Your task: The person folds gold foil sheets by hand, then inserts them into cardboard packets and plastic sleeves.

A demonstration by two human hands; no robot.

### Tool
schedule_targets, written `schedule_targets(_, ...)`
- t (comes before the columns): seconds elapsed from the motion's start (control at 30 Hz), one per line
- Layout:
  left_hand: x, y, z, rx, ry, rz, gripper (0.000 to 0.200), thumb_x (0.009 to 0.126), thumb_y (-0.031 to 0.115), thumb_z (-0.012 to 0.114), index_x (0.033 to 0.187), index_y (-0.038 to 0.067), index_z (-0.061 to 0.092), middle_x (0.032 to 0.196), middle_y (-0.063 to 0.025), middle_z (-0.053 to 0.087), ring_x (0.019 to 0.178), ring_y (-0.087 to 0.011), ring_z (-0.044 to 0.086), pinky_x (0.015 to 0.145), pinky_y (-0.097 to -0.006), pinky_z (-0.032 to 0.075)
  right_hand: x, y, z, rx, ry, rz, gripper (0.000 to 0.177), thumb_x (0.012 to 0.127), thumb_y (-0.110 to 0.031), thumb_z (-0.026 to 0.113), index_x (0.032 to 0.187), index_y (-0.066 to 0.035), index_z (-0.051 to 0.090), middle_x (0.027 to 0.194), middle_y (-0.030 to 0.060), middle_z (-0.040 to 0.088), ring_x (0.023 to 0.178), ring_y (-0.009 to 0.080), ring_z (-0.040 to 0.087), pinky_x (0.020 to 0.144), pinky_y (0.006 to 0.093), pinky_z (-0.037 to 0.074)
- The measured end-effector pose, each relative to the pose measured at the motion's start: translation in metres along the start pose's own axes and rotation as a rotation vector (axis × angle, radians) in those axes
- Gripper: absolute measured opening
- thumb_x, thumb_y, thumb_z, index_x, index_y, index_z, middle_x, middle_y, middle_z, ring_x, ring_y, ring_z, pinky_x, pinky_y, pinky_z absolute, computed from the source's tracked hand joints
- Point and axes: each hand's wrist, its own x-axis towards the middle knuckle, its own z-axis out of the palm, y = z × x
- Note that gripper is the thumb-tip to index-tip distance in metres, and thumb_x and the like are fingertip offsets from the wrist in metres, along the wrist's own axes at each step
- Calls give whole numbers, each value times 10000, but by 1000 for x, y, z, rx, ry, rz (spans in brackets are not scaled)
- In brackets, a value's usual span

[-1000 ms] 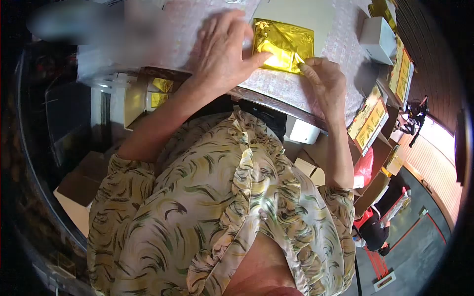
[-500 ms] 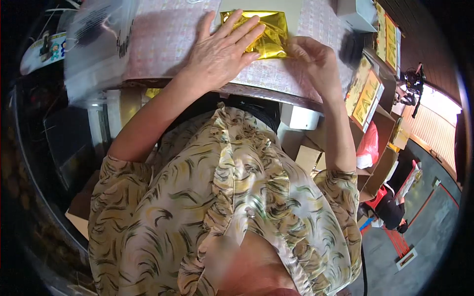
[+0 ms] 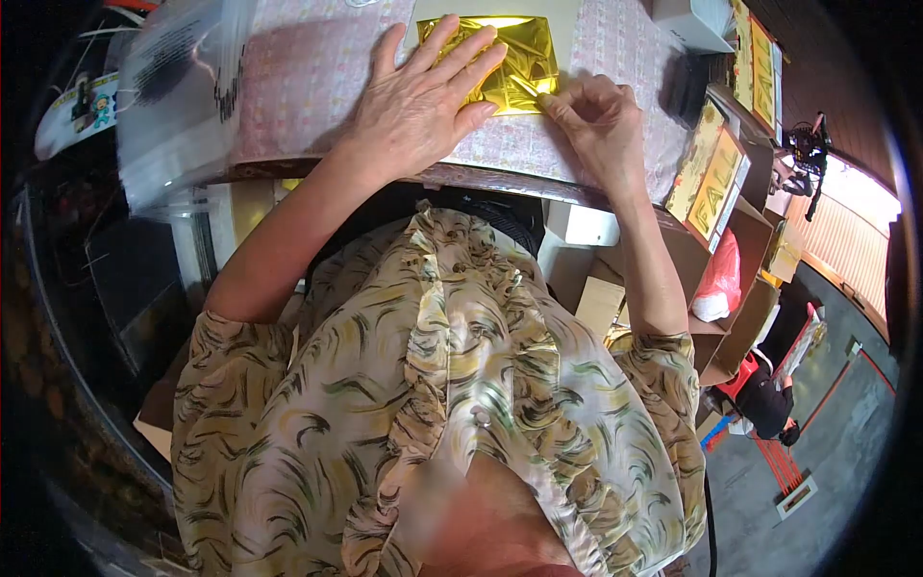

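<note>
A shiny gold foil sheet (image 3: pixel 529 62), creased across its surface, lies at the top of the view over a pale board (image 3: pixel 567 12) on the table. My left hand (image 3: pixel 423 101) rests flat on the foil's left part, fingers spread and thumb near its lower edge, covering some of it. At the foil's lower right corner, my right hand (image 3: pixel 601 120) pinches the edge between thumb and forefinger. Its other fingers are curled in.
A patterned pink cloth (image 3: pixel 298 87) covers the table. Clear plastic bags (image 3: pixel 178 96) hang over its left side. On the right stand a white box (image 3: pixel 692 21), cartons with yellow printed labels (image 3: pixel 716 188) and a red-and-white bag (image 3: pixel 719 279). Another person (image 3: pixel 764 399) is farther off at right.
My right hand has shifted slightly left, closer onto the foil's corner, and its thumb and forefinger now show at the edge. My left hand stays flat on the foil, moved a little left.
</note>
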Motion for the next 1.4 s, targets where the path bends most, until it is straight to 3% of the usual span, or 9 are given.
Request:
schedule_targets(0.17, -1, -2, 7, 17, 15, -19, 618, 1059, 522, 443, 1582, 194, 417, 1641, 2, 398, 1550, -225, 266, 1221, -595, 89, -1, -34, -6, -357, 33, -84, 206, 834, -78, 823, 1000, 10, 738, 957, 143, 732, 904, 267, 689, 851, 373, 533)
schedule_targets(0.23, 0, -5, 9, 17, 23, -22, 616, 1055, 524, 448, 1578, 199, 426, 1640, 4, 400, 1550, -225, 267, 1221, -595, 88, -2, -39, 8, -396, 195, -545, 338, 825, -76, 807, 1134, 28, 717, 1168, 200, 709, 1099, 353, 668, 944, 417, 538)
schedule_targets(0.3, -1, -2, 8, 5, 20, -27, 613, 1051, 526, 454, 1574, 205, 435, 1638, 6, 403, 1550, -225, 267, 1222, -595, 86, -15, -49, 22, -422, 55, -549, 452, 873, -83, 765, 1294, 44, 658, 1380, 199, 626, 1261, 385, 600, 1094, 465, 486)
schedule_targets(0.6, -1, -13, 5, -78, 54, -9, 655, 1005, 507, 563, 1566, 190, 449, 1629, -22, 412, 1548, -244, 278, 1228, -582, 148, -20, -44, 25, -338, -24, -507, 391, 922, -37, 694, 1295, 71, 644, 1353, 210, 631, 1225, 392, 616, 1047, 433, 522)
schedule_targets(0.7, -4, -34, -7, -437, 204, -17, 651, 939, 483, 686, 1489, 176, 524, 1625, -59, 414, 1521, -269, 330, 1207, -582, 227, -16, -44, 21, -336, -32, -532, 369, 908, -66, 706, 1223, 119, 655, 1294, 234, 648, 1186, 385, 630, 1049, 445, 518)
schedule_targets(0.83, -18, -54, -31, -624, 377, -17, 509, 765, 207, 856, 1204, 114, 617, 1534, -116, 520, 1474, -359, 414, 1225, -560, 249, -17, -47, 15, -335, -72, -525, 429, 870, -54, 736, 1266, 82, 643, 1328, 214, 636, 1161, 386, 629, 1020, 446, 519)
schedule_targets(0.9, -32, -53, -39, -211, 269, 43, 476, 798, 338, 831, 1185, 124, 655, 1495, -80, 530, 1440, -287, 441, 1173, -577, 295, -14, -49, 14, -354, -77, -542, 452, 852, -64, 751, 1266, 80, 642, 1325, 214, 637, 1147, 384, 630, 1015, 448, 514)
schedule_targets(1.07, -17, -9, -34, -56, 367, 287, 79, 812, 84, 715, 851, 68, 781, 1252, 49, 656, 1401, -184, 477, 1196, -573, 296, -12, -45, 11, -364, -97, -564, 477, 827, -98, 770, 1260, 58, 644, 1320, 207, 637, 1131, 371, 629, 1039, 463, 473)
schedule_targets(1.4, 5, -23, -37, 96, 245, 424, 62, 821, 84, 726, 841, 61, 780, 1246, 0, 679, 1391, -212, 504, 1212, -564, 296, -8, -47, 20, -457, 58, -577, 367, 823, -120, 792, 1163, -27, 688, 1074, 95, 736, 1046, 251, 666, 1010, 447, 433)
